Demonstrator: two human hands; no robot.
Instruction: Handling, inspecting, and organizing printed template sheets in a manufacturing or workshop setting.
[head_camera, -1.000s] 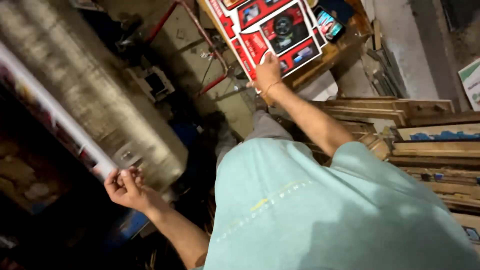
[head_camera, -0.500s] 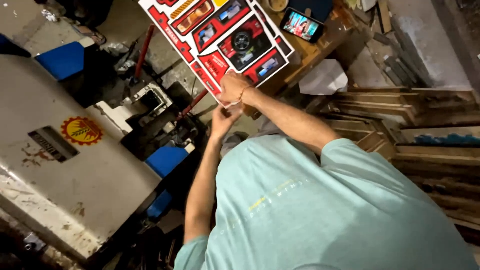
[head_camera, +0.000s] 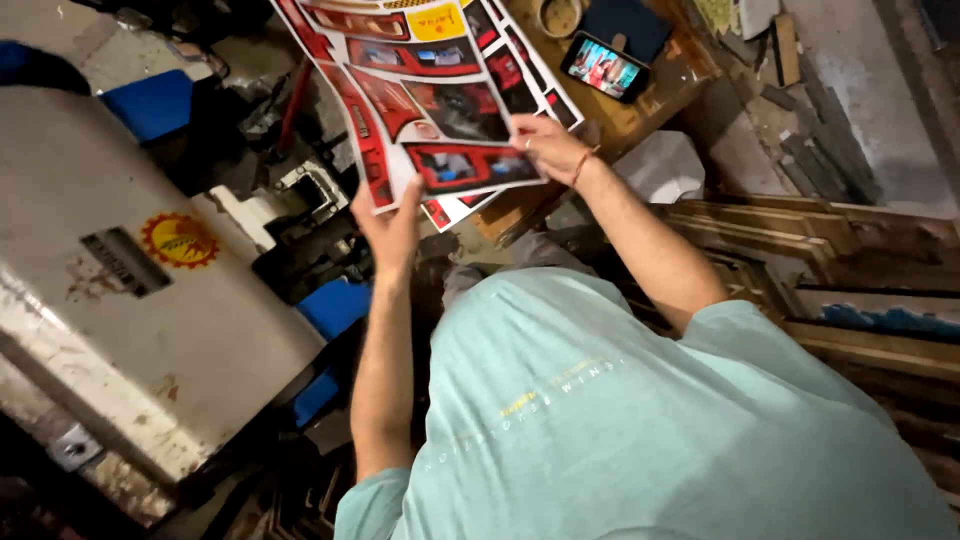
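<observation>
Both hands hold up a stack of glossy red-and-white printed sheets above the cluttered wooden bench — left hand pinching the lower edge, right hand gripping the right edge — seemingly mid-sorting; separating one sheet calls for a careful thumb slide.

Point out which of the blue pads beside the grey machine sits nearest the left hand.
The lower blue pad, just below the left hand; the other blue pad lies far up-left.

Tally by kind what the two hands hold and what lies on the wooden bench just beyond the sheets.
Printed sheets with red graphics, held by left hand and right hand: at least 2, exact number hidden
Phone with lit screen: 1
Round tape roll: 1
Dark blue pad: 1
Total: at least 5
</observation>
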